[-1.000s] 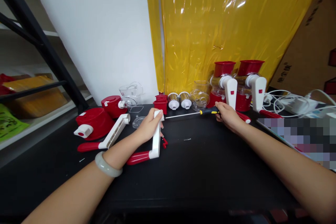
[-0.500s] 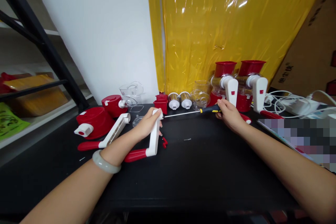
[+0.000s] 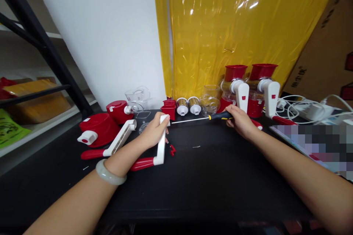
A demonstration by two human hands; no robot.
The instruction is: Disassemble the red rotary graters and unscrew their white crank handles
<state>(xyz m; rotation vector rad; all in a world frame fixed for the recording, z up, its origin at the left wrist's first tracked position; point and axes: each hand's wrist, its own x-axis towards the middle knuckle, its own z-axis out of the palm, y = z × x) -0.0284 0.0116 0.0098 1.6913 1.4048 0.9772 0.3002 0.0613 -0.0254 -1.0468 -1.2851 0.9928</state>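
Observation:
My left hand [image 3: 153,130] is closed around the upper end of a white crank handle [image 3: 161,147], whose red grip [image 3: 142,163] points left near the table top. In my right hand [image 3: 239,120] is a screwdriver [image 3: 220,115] with a black and yellow handle, held level. Its long shaft points left, and the tip is close to the crank's top end; I cannot tell if they touch. Small red plastic pieces [image 3: 172,150] lie just right of the crank. A second crank handle [image 3: 121,139], white with a red grip, rests left of my left hand.
Red grater bases [image 3: 99,128] and clear plastic parts [image 3: 138,97] stand at the back left. Behind my hands are red pieces [image 3: 168,109] and two grater drums [image 3: 194,105]. Assembled rotary graters [image 3: 263,91] and white cables [image 3: 298,108] occupy the right.
The screwdriver and my right hand have shifted very slightly left, and the tip sits a little lower beside the crank's end. Both hands keep their holds.

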